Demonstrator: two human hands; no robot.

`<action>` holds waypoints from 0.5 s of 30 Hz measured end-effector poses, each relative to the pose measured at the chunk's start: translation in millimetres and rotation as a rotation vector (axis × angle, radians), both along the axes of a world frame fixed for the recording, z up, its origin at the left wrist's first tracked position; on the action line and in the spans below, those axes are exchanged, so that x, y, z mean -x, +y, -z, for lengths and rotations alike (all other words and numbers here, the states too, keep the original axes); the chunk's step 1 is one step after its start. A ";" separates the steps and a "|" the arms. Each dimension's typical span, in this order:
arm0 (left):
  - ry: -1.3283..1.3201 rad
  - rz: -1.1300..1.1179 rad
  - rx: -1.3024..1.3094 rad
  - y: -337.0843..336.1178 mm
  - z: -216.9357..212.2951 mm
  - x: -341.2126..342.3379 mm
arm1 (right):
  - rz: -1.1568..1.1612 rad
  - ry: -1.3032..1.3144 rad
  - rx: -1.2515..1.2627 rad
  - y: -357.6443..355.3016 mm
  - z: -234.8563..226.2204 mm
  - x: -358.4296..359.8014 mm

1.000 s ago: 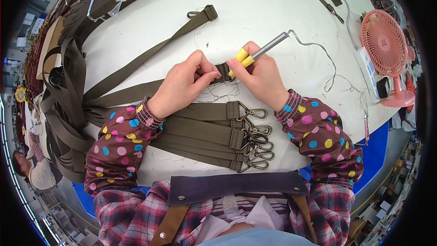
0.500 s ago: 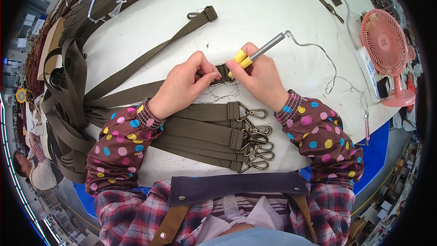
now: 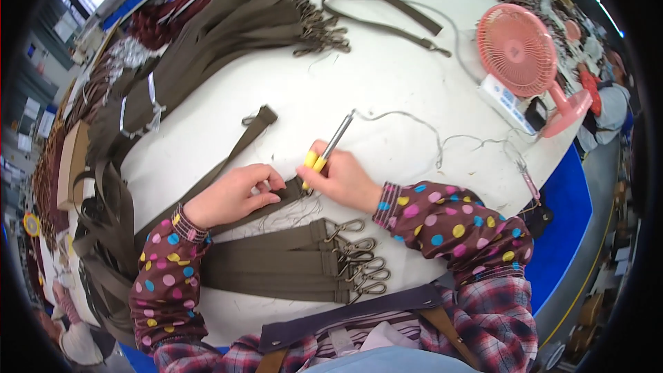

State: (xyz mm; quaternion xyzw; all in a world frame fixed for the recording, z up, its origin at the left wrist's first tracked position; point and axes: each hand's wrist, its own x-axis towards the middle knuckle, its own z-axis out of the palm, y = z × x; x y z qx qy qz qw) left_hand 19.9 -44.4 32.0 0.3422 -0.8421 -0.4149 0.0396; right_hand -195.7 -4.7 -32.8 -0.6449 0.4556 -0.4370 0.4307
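My left hand (image 3: 235,195) presses an olive webbing strap (image 3: 228,164) flat on the white table (image 3: 387,76), fingers pinching the strap's cut end. My right hand (image 3: 343,181) grips a pen-like tool with a yellow grip and metal shaft (image 3: 329,148), its tip down at that strap end between both hands. A thin grey cord (image 3: 428,135) runs from the tool's top toward the right. Loose thread bits lie just below the hands.
A row of finished olive straps with metal snap hooks (image 3: 352,259) lies in front of me. A big bundle of olive straps (image 3: 228,34) fills the far left. A pink desk fan (image 3: 525,55) stands at the right. Another strap (image 3: 387,7) lies at the far edge.
The view has shifted, so the hands sit lower in the picture. The tool stands steeper. Both hands stay at the strap end.
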 end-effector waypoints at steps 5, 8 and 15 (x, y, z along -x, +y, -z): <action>0.002 0.119 0.058 -12.4 12.2 5.0 | -0.020 -0.014 -0.008 3.0 2.9 -4.4; 0.017 0.197 0.058 -18.7 14.4 4.7 | -0.036 -0.046 -0.037 1.1 2.7 -5.5; -0.025 0.278 0.083 -32.2 9.9 9.8 | -0.038 -0.008 0.011 -3.8 -0.5 -4.5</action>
